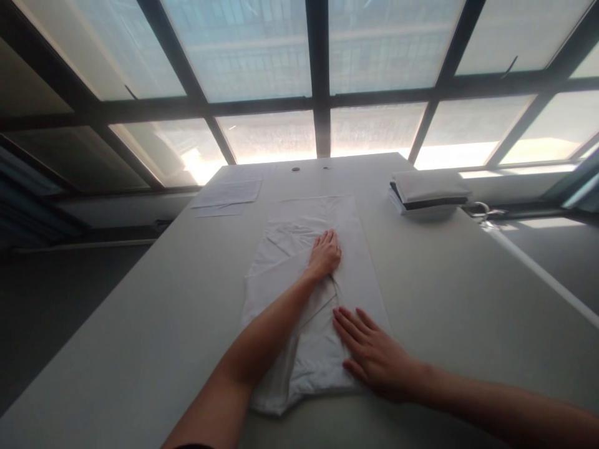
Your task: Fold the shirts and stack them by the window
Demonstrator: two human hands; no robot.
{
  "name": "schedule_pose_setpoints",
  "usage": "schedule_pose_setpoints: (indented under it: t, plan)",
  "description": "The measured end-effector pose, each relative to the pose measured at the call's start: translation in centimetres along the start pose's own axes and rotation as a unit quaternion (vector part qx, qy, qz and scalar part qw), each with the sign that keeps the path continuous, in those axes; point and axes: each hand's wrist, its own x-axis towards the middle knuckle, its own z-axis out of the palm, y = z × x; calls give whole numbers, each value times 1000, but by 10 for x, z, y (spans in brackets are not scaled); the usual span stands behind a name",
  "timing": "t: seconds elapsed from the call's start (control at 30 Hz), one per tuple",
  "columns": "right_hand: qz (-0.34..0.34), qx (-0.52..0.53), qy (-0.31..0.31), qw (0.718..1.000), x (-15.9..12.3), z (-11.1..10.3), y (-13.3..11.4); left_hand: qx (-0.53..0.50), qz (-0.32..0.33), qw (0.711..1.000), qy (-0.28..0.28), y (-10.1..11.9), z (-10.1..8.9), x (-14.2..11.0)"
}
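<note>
A white garment, perhaps a shirt [276, 299], lies partly folded on the white table, with creases across its middle and an uneven near edge. My left hand [325, 252] rests palm down on its upper right part, fingers stretched out and pointing away from me. Lower down, my right hand [367, 352] lies flat on the cloth near its right edge, fingers spread toward the left. Neither hand grips anything. The left forearm crosses over the lower left of the cloth and hides part of it.
White sheets of paper [228, 194] lie at the table's far left. Folded cloths in white and black [430, 190] are stacked at the far right, by a metal ring [477, 211]. The table [163, 324] reaches toward large framed windows [262, 50].
</note>
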Motion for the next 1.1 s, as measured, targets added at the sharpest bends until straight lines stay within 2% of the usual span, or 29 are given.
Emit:
schedule_pose_setpoints:
  t: [0.13,0.2,0.27,0.37,0.47,0.53,0.6,0.7,0.8,0.97,1.1]
  plan:
    - [-40,61,-46,996,-26,2,-30,-2,1,1000,-5,0,0,1]
    - [-58,98,-62,992,-31,-4,-38,0,2,1000,-3,-1,1,1]
    - [-49,128,-47,989,-29,-13,-38,2,4,1000,0,-2,2,1]
    - [38,134,48,989,-12,-25,-21,4,22,1000,-10,-7,3,2]
    - [136,84,138,978,17,-24,9,1,61,998,-31,-14,3,4]
    - [164,35,147,975,34,-18,28,-2,83,996,-43,-19,2,6]
    - [166,-8,127,978,44,-11,40,-1,87,995,-51,-27,-1,8]
    - [159,-45,100,981,48,-5,45,13,49,997,-58,-49,-11,6]
    - [159,-58,95,981,45,-3,44,32,-10,997,-68,-84,-25,-6]
    - [152,-66,104,981,46,0,47,60,-92,992,-56,-146,-47,-49]
    - [149,-65,117,980,47,4,49,44,-163,985,-19,-173,-60,-89]
